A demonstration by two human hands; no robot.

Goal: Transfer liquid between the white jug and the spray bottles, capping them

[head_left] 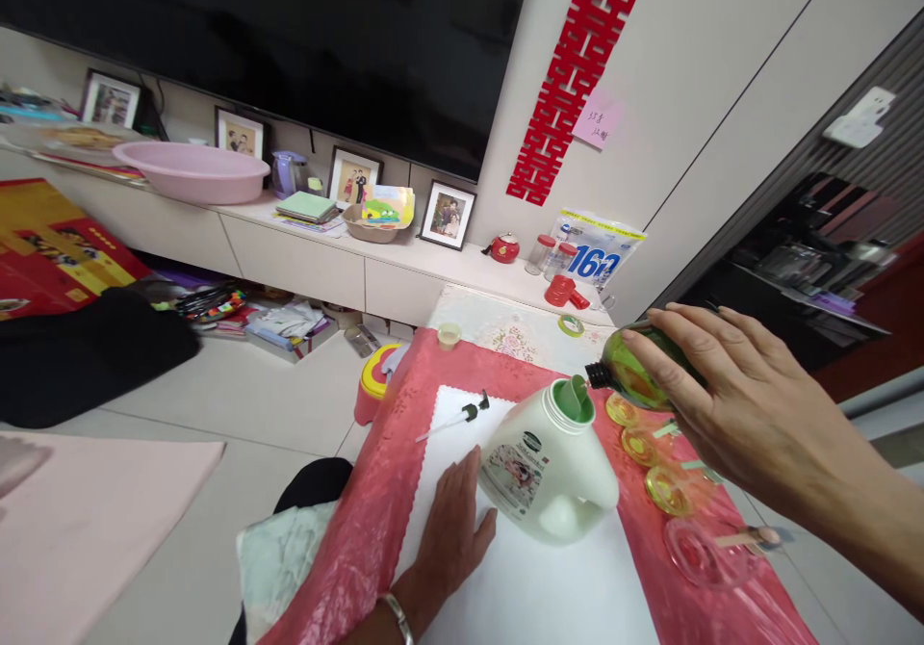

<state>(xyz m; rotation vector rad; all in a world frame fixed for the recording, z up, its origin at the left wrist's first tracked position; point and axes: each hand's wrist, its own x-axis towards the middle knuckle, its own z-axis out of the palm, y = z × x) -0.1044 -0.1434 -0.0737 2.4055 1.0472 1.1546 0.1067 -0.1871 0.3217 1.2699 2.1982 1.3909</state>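
My right hand [729, 385] is wrapped round a green see-through bottle [635, 366], tilted on its side. The bottle's black neck points left at the mouth of a pale green detergent jug [555, 472], where a green pouring lip [576, 397] shows. I cannot make out clearly whether liquid runs out. The jug stands upright on a white mat [577, 597], its handle toward the right. My left hand [453, 525] lies with outstretched fingers against the jug's lower left side. A black pump head with a clear tube [471, 412] lies on the mat, left of the jug.
Several small yellow bowls [668, 491] and a pink bowl [704, 554] with sticks line the right side of the red tablecloth [361, 539]. A small cup [449, 337] and a green tape roll [570, 325] sit at the back. Behind is a low cabinet [303, 241] with a pink basin [194, 173].
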